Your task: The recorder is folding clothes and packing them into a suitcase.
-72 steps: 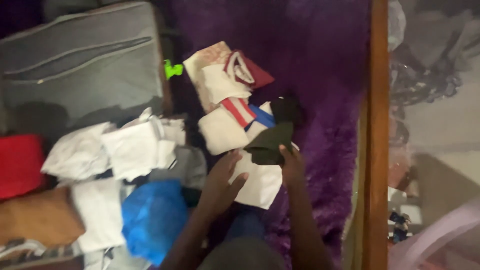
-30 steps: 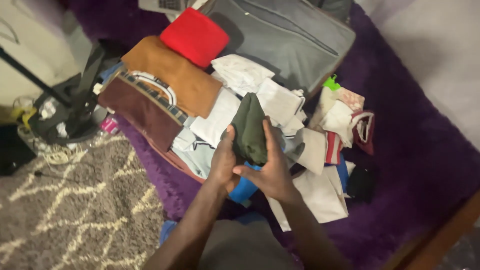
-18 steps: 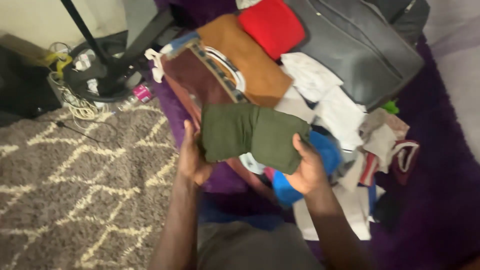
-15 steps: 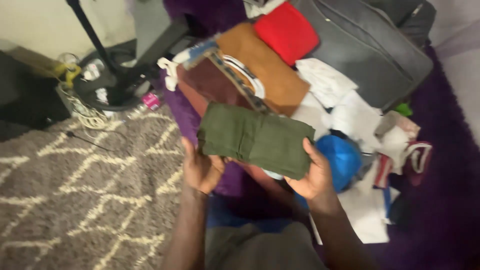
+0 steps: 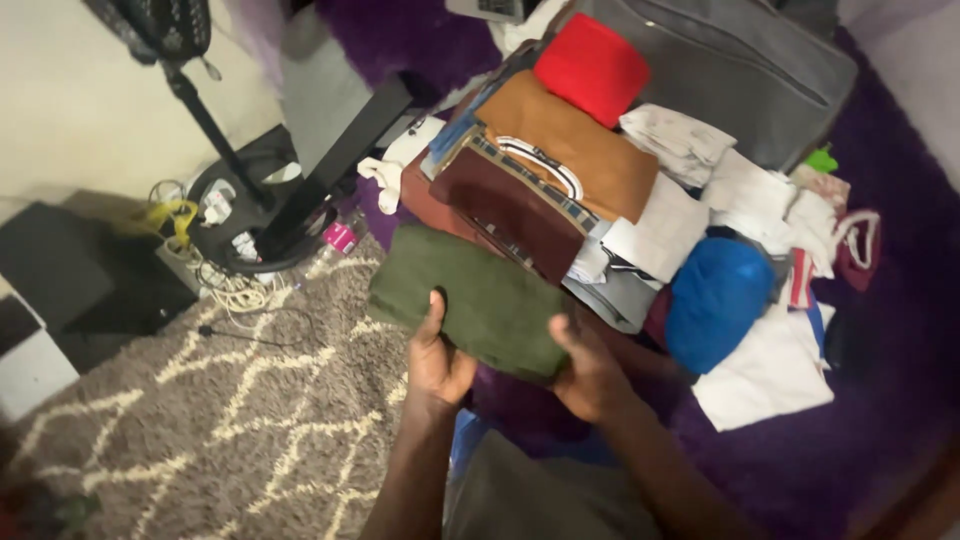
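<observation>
left hand [image 5: 438, 362] grip: clasps green folded cloth [image 5: 470, 300] | right hand [image 5: 588, 375] grip: same cloth

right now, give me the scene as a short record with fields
left hand: grips the near edge of the folded green garment
right hand: grips the same garment's right end
behind it: maroon folded garment, brown one, red one
right of it: blue bundle
far end: grey suitcase
floor: patterned grey rug, purple rug

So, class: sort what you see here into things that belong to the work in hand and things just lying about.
In hand: folded green cloth, held by left hand and right hand.

Lying about: red cloth, blue bag, grey suitcase, cables.
</observation>
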